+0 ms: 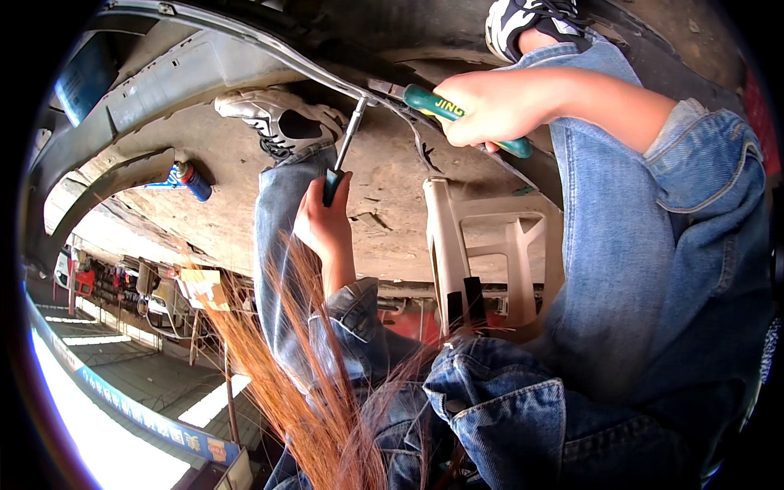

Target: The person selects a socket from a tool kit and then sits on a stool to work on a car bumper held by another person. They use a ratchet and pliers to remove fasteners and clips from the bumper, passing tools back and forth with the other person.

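Observation:
My left hand is closed round the dark handle of a screwdriver. Its metal shaft points up, the far end meeting the edge of a long curved grey car body panel. My right hand grips pliers with green and yellow handles. Their metal jaws reach the same panel edge, just right of the screwdriver's end; whether they clamp anything there I cannot make out. A thin dark strip hangs down below the jaws.
A beige plastic stool stands between my denim-clad legs. On the dusty ground lie a blue and red spray can and a dark curved trim piece. Farther left are a cardboard box and workshop clutter. Long hair hangs across the lower view.

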